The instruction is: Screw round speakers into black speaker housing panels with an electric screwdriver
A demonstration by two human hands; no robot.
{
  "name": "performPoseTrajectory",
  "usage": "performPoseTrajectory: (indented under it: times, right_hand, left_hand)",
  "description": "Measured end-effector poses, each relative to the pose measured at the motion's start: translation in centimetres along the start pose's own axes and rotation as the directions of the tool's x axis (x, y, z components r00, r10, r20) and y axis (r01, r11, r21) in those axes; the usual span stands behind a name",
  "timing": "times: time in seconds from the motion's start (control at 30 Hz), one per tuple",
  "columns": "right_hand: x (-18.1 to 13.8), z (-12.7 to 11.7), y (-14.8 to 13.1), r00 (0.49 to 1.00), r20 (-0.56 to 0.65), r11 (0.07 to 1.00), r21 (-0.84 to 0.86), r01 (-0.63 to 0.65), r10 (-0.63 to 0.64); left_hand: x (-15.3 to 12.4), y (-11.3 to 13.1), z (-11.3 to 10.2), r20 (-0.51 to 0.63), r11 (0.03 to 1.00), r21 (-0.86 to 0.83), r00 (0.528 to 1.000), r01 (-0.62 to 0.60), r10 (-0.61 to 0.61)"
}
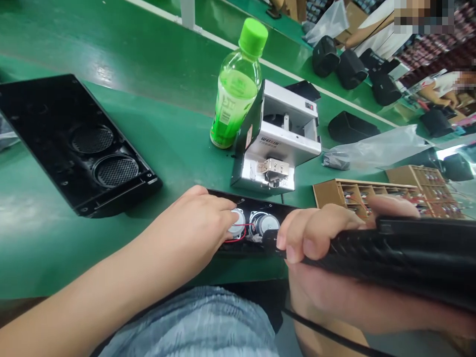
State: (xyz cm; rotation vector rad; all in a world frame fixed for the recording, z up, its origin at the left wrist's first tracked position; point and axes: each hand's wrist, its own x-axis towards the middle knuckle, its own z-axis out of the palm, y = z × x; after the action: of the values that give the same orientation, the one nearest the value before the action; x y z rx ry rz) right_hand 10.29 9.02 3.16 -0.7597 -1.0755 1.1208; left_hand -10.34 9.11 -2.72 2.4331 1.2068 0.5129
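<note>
A black speaker panel lies near the table's front edge, with two round silver-backed speaker drivers set in it. My left hand rests on the panel with bent fingers gripping the left driver, partly covering it. Thin red wires run between that one and the right driver. My right hand is wrapped round a black electric screwdriver, held nearly level. Its tip end points left, at the lower edge of the drivers; the exact contact point cannot be made out.
Behind the panel stand a silver screw feeder and a green-capped drink bottle. Another black speaker housing lies at left. Cardboard divider boxes are at right. Across the table are black speakers and other people. A black cord hangs below.
</note>
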Motion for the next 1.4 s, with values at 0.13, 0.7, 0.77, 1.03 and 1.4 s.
performPoseTrajectory:
  times: [0.13, 0.7, 0.77, 1.03, 1.4]
  right_hand:
    - [0.1, 1.3, 0.3, 0.992, -0.124, 0.998, -0.058, 0.009, -0.016]
    - [0.1, 1.5, 1.0, 0.998, -0.059, 0.994, -0.112, -0.014, 0.008]
    - [0.1, 1.3, 1.0, 0.999, -0.041, 0.993, -0.117, -0.015, 0.01]
    - [0.0, -0.1, 1.0, 0.996, 0.067, 0.992, -0.121, -0.045, 0.054]
    - [-1.1, -1.6, 1.2, 0.884, 0.45, 0.942, -0.225, 0.247, -0.125]
  left_hand:
    - [0.0, 0.1, 0.1, 0.026, 1.0, -0.026, 1.0, 0.015, -0.014]
    - [0.0, 0.4, 0.1, 0.026, 0.999, -0.037, 0.999, 0.039, -0.038]
    - [0.0, 0.5, 0.1, 0.021, 0.999, -0.033, 0.999, 0.034, -0.034]
    - [0.0, 0.5, 0.2, 0.025, 0.999, -0.027, 0.999, 0.03, -0.03]
    - [-0.8, 0.8, 0.4, 0.0, 0.999, 0.032, 1.0, -0.003, 0.003]
